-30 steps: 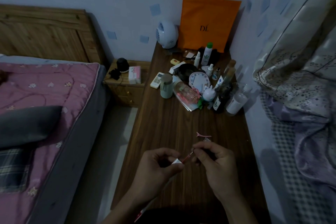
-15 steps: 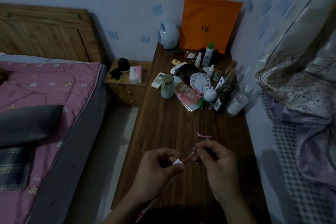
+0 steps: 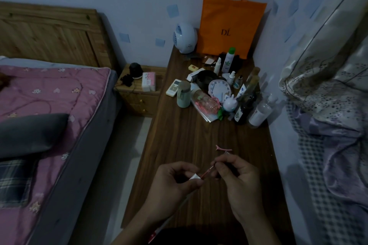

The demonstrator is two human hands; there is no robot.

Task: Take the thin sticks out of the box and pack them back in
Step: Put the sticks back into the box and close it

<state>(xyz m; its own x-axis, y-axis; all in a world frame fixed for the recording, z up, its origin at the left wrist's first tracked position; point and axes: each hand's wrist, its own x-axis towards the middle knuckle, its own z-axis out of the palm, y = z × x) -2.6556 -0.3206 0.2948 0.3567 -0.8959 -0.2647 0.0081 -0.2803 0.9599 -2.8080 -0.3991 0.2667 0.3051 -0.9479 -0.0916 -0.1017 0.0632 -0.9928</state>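
Dim bedroom light falls on a dark wooden tabletop (image 3: 189, 135) that runs between a bed (image 3: 59, 105) with a pink quilt and a heap of bedding. A pink hair clip (image 3: 224, 148) lies on the bare wood. Far beyond the clip, by the wall, stand an orange bag (image 3: 229, 28) and a crowd of bottles (image 3: 245, 105).

Both hands are held just on the near side of the clip. The left hand (image 3: 173, 185) is curled round a long thin box (image 3: 194, 176). Its white open end pokes out between thumb and fingers and points toward the clip, while the rest trails back under the wrist. The right hand (image 3: 239, 181) pinches a few reddish sticks (image 3: 206, 173) between thumb and forefinger. The sticks bridge the short gap from those fingertips to the mouth of the box. A small pale tip showing right beside the clip, past the right fingers, may be their far end, but it is too small to tell.

Over the last second almost nothing has shifted. The grips are the same, both hands keep the same spot short of the clip, and the length of stick showing is much the same. If it has grown or shrunk, the change is too slight to be sure of.

That points to slow, fiddly work at the mouth of the box rather than a clean pull. These pictures do not settle whether the sticks are coming out or going back in. Either way they are partly in the box, so this pass is unfinished.
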